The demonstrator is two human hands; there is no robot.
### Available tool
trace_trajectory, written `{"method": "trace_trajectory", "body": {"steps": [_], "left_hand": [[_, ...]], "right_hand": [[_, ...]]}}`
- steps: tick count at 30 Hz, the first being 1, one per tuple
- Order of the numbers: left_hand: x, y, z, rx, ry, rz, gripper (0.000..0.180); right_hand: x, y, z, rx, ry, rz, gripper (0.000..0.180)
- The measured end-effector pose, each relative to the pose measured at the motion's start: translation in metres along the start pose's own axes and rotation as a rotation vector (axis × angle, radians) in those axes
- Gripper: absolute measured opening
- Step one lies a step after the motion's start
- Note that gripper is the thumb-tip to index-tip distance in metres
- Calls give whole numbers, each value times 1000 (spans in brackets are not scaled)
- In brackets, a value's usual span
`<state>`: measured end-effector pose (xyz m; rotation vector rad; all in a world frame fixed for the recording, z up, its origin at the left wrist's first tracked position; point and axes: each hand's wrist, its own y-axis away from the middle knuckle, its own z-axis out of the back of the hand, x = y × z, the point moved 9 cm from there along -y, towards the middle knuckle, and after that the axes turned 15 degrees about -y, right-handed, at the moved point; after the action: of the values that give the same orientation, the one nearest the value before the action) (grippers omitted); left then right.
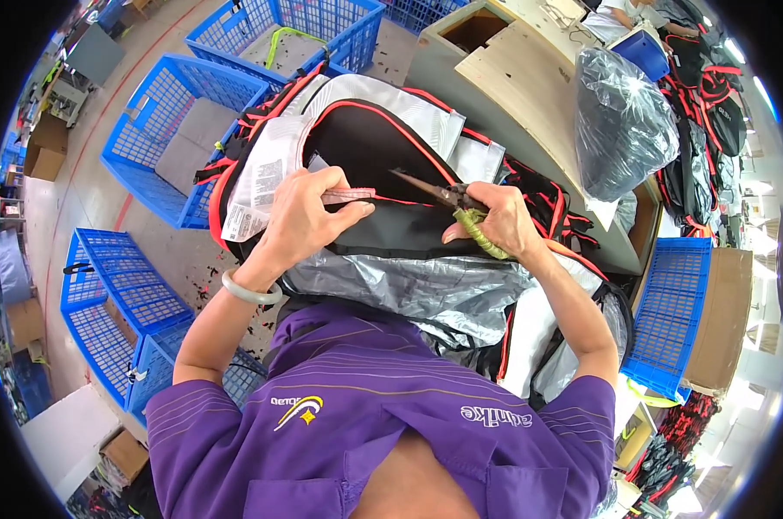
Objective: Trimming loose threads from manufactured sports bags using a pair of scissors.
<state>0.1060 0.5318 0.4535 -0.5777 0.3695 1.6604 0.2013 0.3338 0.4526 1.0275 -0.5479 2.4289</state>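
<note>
A large black-and-grey bag (383, 138) with orange-red piping lies in front of me, its black inner side showing. My left hand (300, 216) is closed, pinching a narrow pinkish-white strip (350, 194) with a red edge between thumb and fingers. In my right hand (502, 223) is a pair of scissors (430, 186), its handle wrapped in yellow-green cord. The blades point left over the bag's black inner side, apart from the strip. A white printed sheet (262, 177) lies on the bag beside my left wrist. Silver-grey lining (400, 285) hangs along the bag's near side.
Blue plastic crates (162, 138) stand on the floor at the left and far side, with dark scraps around them. A wooden-topped bench (530, 86) at the far right bears a clear-plastic-wrapped dark bundle (625, 125). Another person (616, 17) sits beyond it. A blue crate (668, 311) stands at the right.
</note>
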Motion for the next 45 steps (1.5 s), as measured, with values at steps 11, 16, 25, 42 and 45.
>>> {"method": "trace_trajectory", "body": {"steps": [11,16,25,42,45], "left_hand": [[-8,6,7,-214,88,-122,67],[-6,7,9,-263,105,-127,78],[-11,6,9,-251,180,-169,82],[8,1,-24,403,-282,-196,39],[-25,-22,-8,60,-348,-571,28]], "right_hand": [[-5,-24,-23,238,74,-65,75],[5,-29,-24,192,91,44,67],[-1,-20,-28,119,-38,22,59],[-125,200,15,-911,-758,-679,33],[-104,202,21,-928,-639,-577,31]]}}
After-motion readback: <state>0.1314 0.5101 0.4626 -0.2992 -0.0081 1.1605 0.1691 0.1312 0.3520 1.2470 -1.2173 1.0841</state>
